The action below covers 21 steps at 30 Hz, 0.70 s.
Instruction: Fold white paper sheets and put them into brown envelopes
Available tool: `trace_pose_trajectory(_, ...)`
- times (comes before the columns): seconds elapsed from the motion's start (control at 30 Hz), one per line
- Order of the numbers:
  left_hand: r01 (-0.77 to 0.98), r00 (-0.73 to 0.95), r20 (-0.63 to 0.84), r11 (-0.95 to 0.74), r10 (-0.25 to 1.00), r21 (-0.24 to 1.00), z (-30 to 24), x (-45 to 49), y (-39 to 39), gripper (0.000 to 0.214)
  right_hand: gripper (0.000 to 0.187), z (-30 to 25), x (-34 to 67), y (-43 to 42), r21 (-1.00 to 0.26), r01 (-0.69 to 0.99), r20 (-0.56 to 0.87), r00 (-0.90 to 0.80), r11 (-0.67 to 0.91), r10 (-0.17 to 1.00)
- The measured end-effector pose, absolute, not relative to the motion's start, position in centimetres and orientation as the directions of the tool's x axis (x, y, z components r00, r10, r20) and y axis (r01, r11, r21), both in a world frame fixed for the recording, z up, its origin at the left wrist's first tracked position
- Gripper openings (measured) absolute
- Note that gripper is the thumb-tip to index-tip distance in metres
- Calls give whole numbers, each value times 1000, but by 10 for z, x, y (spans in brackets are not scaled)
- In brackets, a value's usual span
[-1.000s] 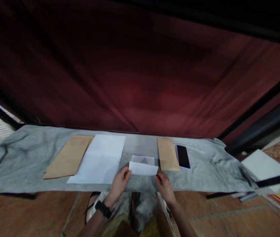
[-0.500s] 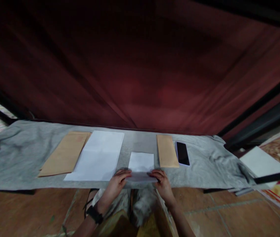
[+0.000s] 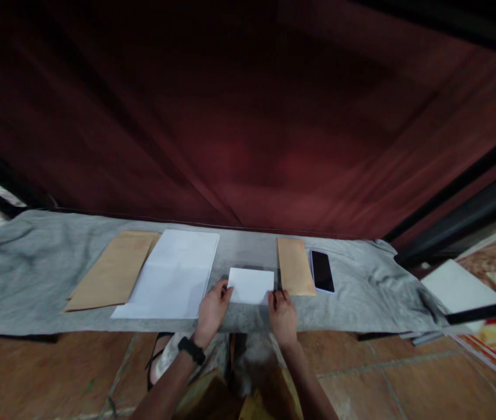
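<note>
A small white sheet of paper [image 3: 251,286], folded, lies flat on the grey cloth in front of me. My left hand [image 3: 213,308] pinches its left edge between thumb and fingers, with a dark watch on that wrist. At its lower right corner my right hand [image 3: 283,312] has its fingers curled on the edge; its thumb is mostly hidden. A stack of larger white paper [image 3: 173,274] lies left of my left hand. Just beyond my right hand is a single brown envelope [image 3: 296,266].
Several brown envelopes [image 3: 112,271] lie at the left, partly under the white stack. A phone [image 3: 322,271] rests right of the single envelope. Grey cloth [image 3: 366,291] covers the narrow table, with a dark red curtain [image 3: 248,146] behind it. Dark metal bars [image 3: 467,216] stand at the right.
The near part of the sheet, raised between my hands before, now lies folded over flat. Both hands have shifted from its near edge to its sides.
</note>
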<state>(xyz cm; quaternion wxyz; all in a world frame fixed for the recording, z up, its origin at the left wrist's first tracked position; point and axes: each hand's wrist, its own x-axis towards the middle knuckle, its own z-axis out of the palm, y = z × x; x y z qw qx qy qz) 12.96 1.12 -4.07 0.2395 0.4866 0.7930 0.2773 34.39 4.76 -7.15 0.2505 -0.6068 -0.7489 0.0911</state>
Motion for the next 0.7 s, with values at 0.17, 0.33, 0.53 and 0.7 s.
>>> trace_pose_trajectory(0.17,671,-438,-164,443,884,595,-32,133,15,27,42,-69,339,46,-376,893,290,-140,248,947)
trace_pose_trajectory(0.33,696,-449,-199,481,871,533,-26,136,17,26,42,-70,336,45,-404,885,285,-119,232,951)
trace_pose_trajectory(0.53,733,-456,-215,502,863,460,-19,139,22,25,42,-74,332,46,-349,914,310,-96,207,946)
trace_pose_trajectory(0.7,733,-478,-217,523,851,435,-19,142,25,28,41,-74,330,47,-215,957,351,-108,192,930)
